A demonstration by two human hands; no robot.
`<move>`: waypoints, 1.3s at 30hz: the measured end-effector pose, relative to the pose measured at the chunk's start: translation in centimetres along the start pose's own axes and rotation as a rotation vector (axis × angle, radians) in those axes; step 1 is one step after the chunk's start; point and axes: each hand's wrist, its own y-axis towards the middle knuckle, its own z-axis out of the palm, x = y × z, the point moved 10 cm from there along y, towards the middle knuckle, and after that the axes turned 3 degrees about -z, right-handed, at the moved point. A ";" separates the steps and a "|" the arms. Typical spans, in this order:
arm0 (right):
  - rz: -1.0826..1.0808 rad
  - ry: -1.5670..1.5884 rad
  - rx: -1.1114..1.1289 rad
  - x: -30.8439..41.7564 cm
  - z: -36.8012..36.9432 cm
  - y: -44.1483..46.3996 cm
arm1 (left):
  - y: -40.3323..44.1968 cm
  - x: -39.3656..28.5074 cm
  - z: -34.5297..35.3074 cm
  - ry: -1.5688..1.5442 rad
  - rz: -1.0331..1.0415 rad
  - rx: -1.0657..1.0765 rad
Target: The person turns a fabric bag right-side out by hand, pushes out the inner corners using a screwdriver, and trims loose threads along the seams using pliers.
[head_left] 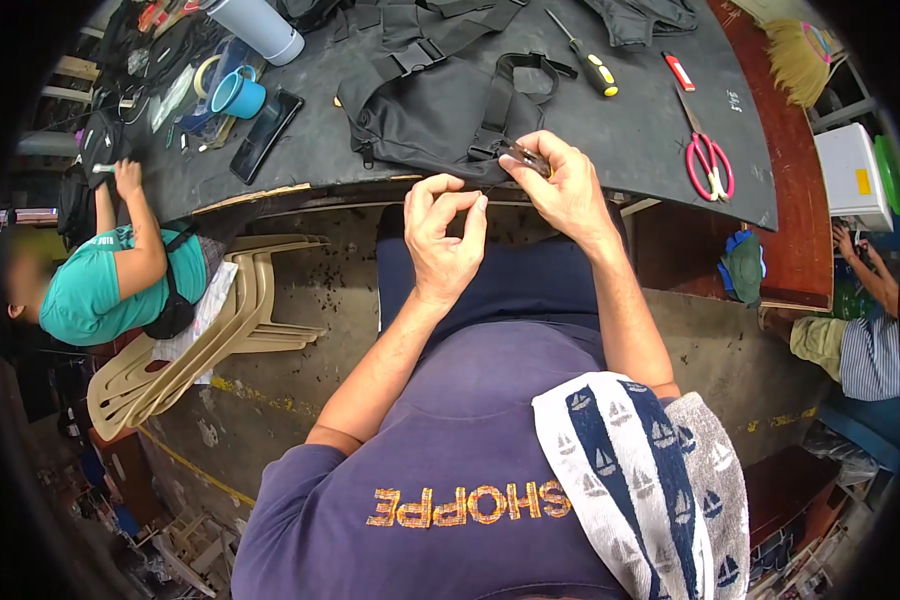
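A black fabric bag with straps and buckles lies at the near edge of the dark table. My right hand is closed around a small dark tool, held beside the black buckle at the bag's lower right corner. Just left of it, below the table's edge, my left hand has thumb and fingertips pinched together; whatever is between them is too small to make out. The hands are close to each other but apart.
On the table are a yellow-black screwdriver, red-handled scissors, a red cutter, a phone, a blue mug and a tumbler. One person stands left beside stacked chairs; another is at right.
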 end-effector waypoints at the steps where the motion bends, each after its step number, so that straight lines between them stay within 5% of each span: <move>1: 0.001 0.000 0.002 0.4 0.1 -0.1 | 0.0 -0.5 -0.1 0.042 0.047 -0.007; 4: -0.313 -0.332 -0.144 5.4 -0.9 -0.8 | 0.5 -1.4 -0.2 0.106 0.093 -0.012; 18: -0.102 -0.279 0.121 0.8 1.4 2.1 | 0.8 -1.6 0.1 0.263 0.242 0.001; 25: -0.071 -0.303 0.162 1.0 1.3 1.6 | 1.2 -0.2 0.2 0.116 0.074 0.084; 32: -0.368 -0.155 -0.044 3.9 -0.7 -1.4 | 1.4 0.1 0.4 0.047 0.037 0.132; 39: -0.546 -0.449 0.082 4.3 0.1 -3.8 | 1.4 0.1 0.5 0.046 0.026 0.157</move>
